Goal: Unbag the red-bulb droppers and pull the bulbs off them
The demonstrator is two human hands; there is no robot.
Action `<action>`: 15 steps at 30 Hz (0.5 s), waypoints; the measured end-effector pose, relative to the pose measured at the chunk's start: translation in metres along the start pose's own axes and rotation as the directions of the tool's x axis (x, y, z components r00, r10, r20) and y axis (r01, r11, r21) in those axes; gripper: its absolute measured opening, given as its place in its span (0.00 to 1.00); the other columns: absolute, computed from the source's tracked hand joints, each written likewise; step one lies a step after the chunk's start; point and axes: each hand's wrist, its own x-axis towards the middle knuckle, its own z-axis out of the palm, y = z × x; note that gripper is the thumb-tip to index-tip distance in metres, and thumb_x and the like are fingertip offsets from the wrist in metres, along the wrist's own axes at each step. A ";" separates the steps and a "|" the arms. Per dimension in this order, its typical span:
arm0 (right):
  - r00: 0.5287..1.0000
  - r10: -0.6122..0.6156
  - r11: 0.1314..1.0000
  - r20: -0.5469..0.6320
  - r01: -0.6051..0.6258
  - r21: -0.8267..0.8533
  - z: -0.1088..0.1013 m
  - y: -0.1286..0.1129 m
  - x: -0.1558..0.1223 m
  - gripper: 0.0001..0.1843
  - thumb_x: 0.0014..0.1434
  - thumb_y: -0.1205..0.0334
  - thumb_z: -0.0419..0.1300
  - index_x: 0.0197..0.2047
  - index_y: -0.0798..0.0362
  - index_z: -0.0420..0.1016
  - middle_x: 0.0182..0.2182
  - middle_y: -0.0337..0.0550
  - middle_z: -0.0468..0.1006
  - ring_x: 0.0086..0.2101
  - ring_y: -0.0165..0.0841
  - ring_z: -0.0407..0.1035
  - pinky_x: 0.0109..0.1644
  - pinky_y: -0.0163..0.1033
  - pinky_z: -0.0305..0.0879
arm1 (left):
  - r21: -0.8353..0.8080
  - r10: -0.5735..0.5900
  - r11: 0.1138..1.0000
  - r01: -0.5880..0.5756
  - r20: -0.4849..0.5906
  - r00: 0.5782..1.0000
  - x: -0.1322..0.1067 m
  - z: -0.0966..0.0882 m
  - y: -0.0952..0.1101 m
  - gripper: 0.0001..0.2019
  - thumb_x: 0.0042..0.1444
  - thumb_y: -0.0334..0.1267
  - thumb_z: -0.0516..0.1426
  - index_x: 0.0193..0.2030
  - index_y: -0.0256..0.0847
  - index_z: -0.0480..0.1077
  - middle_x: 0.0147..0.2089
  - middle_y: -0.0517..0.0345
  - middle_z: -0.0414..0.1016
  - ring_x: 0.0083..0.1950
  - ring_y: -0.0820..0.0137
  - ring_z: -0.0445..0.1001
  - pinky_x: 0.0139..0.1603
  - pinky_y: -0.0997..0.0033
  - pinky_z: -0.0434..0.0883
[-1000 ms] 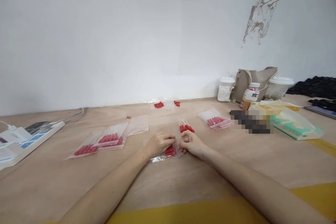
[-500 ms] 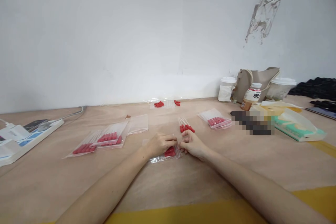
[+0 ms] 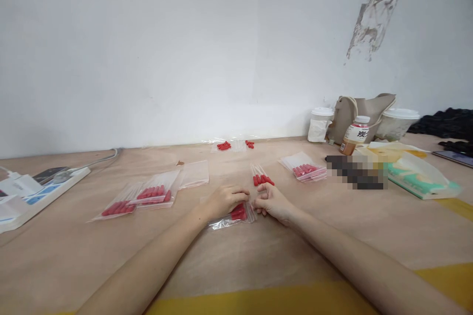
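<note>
A clear zip bag [image 3: 220, 224] lies on the table in front of me, with red-tipped white sticks [image 3: 238, 212] inside. My left hand [image 3: 229, 200] rests over the bag, its fingers bent together onto the plastic and covering much of it. At the bag's right edge, my right hand [image 3: 272, 203] has its fingers curled in towards the thumb. Whatever sits between those fingertips is hidden. Just beyond my right hand lie several loose red-tipped sticks [image 3: 261, 178], tips towards me.
Filled bags lie to the left [image 3: 152, 192] and right [image 3: 305, 171], near flat bags [image 3: 194, 174]. Small red pieces [image 3: 223, 145] lie by the wall. A power strip [image 3: 48, 197] is far left; a cup [image 3: 320, 125], bottle [image 3: 354, 135] and tissue pack [image 3: 421, 177] stand right.
Both hands stay almost in place. My left fingers have shifted slightly on the bag, and the bag's right edge has moved a touch to the right.
</note>
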 end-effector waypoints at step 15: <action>0.999 0.000 0.999 0.046 0.001 -0.038 -0.002 0.001 -0.001 0.22 0.35 0.70 0.57 0.35 0.51 0.52 0.15 0.27 0.66 0.14 0.24 0.58 0.16 0.27 0.49 | -0.018 -0.034 0.999 0.036 0.097 0.995 0.002 0.000 0.004 0.12 0.60 0.31 0.47 0.37 0.39 0.71 0.42 0.57 0.74 0.39 0.74 0.72 0.40 0.77 0.66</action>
